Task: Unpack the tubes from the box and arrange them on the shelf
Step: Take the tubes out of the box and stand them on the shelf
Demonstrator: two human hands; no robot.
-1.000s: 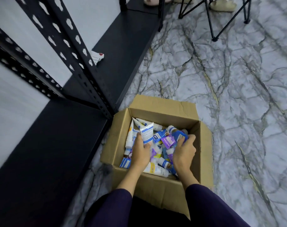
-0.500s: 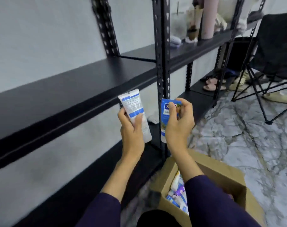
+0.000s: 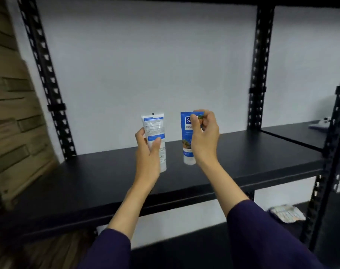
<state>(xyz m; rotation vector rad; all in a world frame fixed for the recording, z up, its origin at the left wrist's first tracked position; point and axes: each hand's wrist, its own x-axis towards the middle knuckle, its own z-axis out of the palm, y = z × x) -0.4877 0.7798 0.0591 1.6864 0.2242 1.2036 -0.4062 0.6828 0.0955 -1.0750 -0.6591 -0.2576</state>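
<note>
Your left hand is clamped around the lower half of a white tube, thumb in front and fingers behind. Your right hand pinches a blue tube by its flat crimped top. Both tubes are upright with the cap down, over the middle of the black shelf. I cannot tell if the caps already touch the board or hang just above it.

The main risk is tipping. Each tube must stand on one small cap, and the body above is tall and soft. If you let go before the cap sits flat, or if a finger drags on the way out, the tube can fall. The two tubes are near each other, so one that falls may knock the other.

The blue tube is the weaker case, I think: a pinch at the very top lets the bottom swing.

The box is not in view, so I cannot say how many tubes remain.
</note>
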